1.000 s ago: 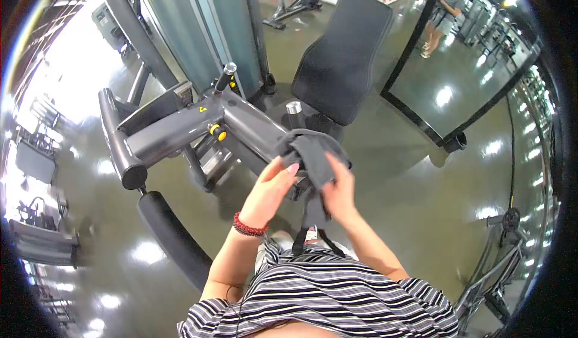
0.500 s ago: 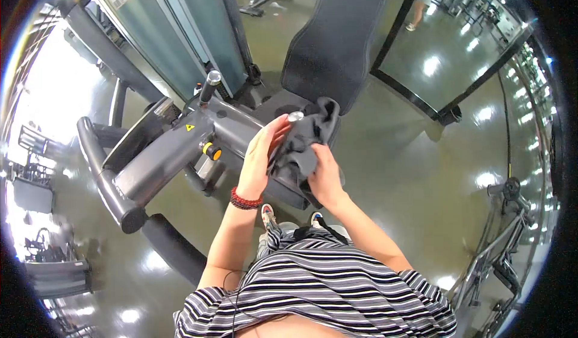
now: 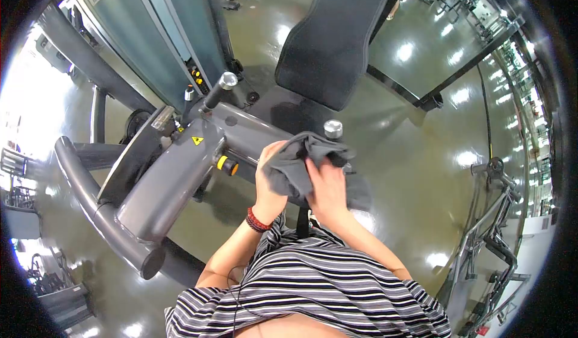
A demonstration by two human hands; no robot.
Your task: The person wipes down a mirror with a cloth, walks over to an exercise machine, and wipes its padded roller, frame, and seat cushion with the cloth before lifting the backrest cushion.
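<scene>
A bunched dark grey cloth item is between my two hands, in front of the machine's padded seat. My left hand, below a red bead bracelet, holds its left side, with the fingertips partly hidden behind the fabric. My right hand presses into the folds from the right, its fingers curled on the cloth. Just beyond the cloth stands a silver-capped handle. A second capped handle rises farther left, and a yellow-and-black knob sits left of my left hand.
Behind the cloth is a black seat backrest. The machine's grey frame fills the left, with a curved bar at its edge. A framed mirror stands at the upper right, and a metal rack is at the right.
The cloth has been gathered into a more compact bundle, and its hanging strip no longer shows. My right hand has moved onto the folds. The view has shifted closer to the machine.
</scene>
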